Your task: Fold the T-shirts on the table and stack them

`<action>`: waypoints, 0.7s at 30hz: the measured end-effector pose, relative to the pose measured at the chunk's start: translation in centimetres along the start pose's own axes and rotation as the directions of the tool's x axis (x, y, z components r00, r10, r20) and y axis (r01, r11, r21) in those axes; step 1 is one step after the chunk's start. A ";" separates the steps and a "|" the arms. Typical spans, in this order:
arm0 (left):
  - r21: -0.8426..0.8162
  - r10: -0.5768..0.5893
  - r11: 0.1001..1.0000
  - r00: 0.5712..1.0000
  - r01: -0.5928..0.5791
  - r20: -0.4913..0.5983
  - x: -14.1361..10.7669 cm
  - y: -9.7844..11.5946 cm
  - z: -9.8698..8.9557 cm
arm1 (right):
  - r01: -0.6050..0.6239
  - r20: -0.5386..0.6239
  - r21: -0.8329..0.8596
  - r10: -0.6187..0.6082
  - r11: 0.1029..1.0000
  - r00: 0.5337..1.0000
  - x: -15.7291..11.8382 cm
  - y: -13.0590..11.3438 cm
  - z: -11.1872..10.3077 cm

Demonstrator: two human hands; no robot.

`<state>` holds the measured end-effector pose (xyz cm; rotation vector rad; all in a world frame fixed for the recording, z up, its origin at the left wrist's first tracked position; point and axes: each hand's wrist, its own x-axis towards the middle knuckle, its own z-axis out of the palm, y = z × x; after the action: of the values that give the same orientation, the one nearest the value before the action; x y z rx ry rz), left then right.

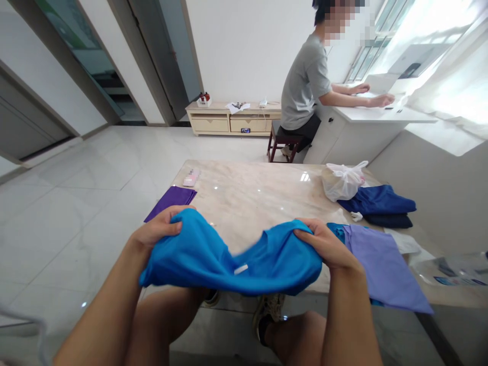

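A bright blue shirt (213, 259) hangs stretched between my two hands above the near edge of the table. Its neckline sags in the middle, where a small white label shows. My left hand (162, 226) is closed on the cloth at one shoulder, thumb on top. At the other shoulder my right hand (322, 239) pinches the fabric. A folded purple cloth (173, 200) lies just beyond my left hand. Right of my right hand, a lavender cloth (381, 264) lies over some blue fabric and droops past the table edge.
The marble-topped table (255, 193) bears a white plastic bag (341, 183), folded dark blue clothes (381, 201), a pink packet (191, 177) and a clear plastic bottle (453, 269). Beyond it, a person in a grey shirt (305, 81) sits at a white desk (354, 114). A low cabinet (209, 123) lines the wall.
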<state>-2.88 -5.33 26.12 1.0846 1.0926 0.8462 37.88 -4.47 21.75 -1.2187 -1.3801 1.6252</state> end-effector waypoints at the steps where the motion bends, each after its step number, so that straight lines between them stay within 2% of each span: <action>1: -0.052 0.046 0.997 0.997 -0.049 -0.054 -0.5 0.2 -0.2 | -0.001 -0.009 0.048 0.002 0.999 1.000 -0.3 -0.1 -0.1; 3: -0.085 0.114 0.987 0.966 -0.136 -0.231 -0.6 0.5 -0.5 | 0.042 -0.198 0.113 -0.019 0.993 0.980 0.0 0.2 -0.3; 4: -0.070 0.121 0.986 0.944 -0.149 -0.306 -0.2 0.7 -0.6 | 0.072 -0.310 0.108 -0.035 0.992 0.950 0.5 0.5 -0.5; 5: -0.045 0.121 0.988 0.923 -0.148 -0.365 0.3 0.7 -0.6 | 0.093 -0.407 0.067 -0.058 0.993 0.912 1.0 1.0 -0.6; 7: 0.015 0.112 0.993 0.890 -0.118 -0.442 1.6 0.7 -0.6 | 0.088 -0.553 -0.131 -0.146 0.988 0.820 2.3 1.9 -0.8; 9: 0.090 0.130 0.991 0.854 -0.098 -0.503 2.7 0.3 -0.7 | 0.035 -0.629 -0.371 -0.279 0.928 0.725 3.2 2.5 -0.6; 11: 0.197 0.195 0.975 0.806 -0.099 -0.558 3.3 -0.2 -1.1 | -0.001 -0.662 -0.514 -0.395 0.858 0.637 3.6 2.5 -0.2; 14: 0.391 0.331 0.916 0.722 -0.090 -0.608 3.5 -0.8 -1.8 | 0.022 -0.696 -0.566 -0.492 0.824 0.523 3.4 2.1 0.3; 16: 0.504 0.412 0.861 0.683 -0.073 -0.604 3.4 -1.0 -2.2 | 0.016 -0.716 -0.583 -0.523 0.813 0.462 3.3 2.1 0.2; 18: 0.588 0.459 0.807 0.693 -0.062 -0.557 3.3 -1.1 -2.3 | -0.012 -0.711 -0.602 -0.529 0.798 0.464 3.3 2.5 -0.1; 21: 0.648 0.438 0.760 0.779 -0.055 -0.448 3.1 -1.3 -2.0 | 0.006 -0.664 -0.615 -0.522 0.789 0.536 3.6 3.1 -0.6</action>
<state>-3.96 -2.26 23.91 1.6020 1.8519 1.1319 37.51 -1.67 17.91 -1.6597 -1.3070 0.2453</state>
